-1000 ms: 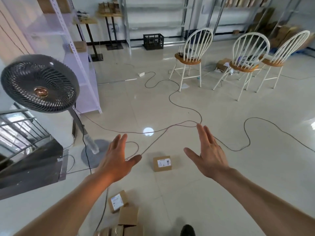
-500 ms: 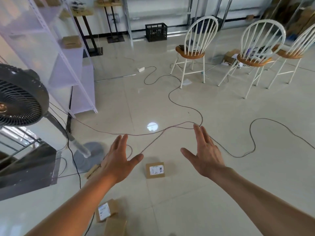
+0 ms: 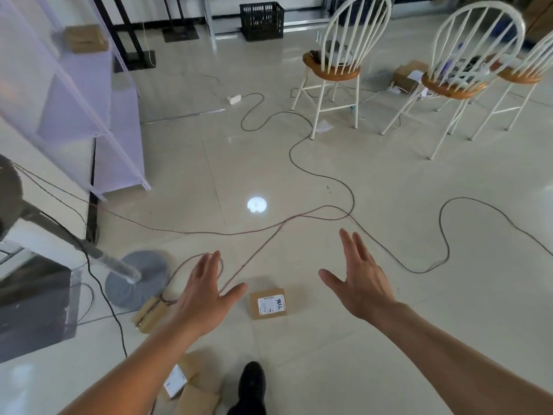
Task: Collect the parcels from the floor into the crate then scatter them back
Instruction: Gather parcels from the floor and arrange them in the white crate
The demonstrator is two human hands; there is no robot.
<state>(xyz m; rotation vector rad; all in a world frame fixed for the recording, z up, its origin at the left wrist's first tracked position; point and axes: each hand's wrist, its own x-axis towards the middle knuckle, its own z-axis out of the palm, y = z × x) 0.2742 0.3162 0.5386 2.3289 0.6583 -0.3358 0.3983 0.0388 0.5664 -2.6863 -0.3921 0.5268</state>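
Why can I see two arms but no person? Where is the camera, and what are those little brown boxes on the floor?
The camera sits on the person's head and looks forward and down, so only their arms show. The left hand and the right hand are both open with straight fingers, and they hold nothing. Between them, on the shiny floor, lies a labelled parcel. A second parcel lies by the fan base, and more parcels lie near the black shoe. Thin cables snake across the floor. Far off stands a black crate.
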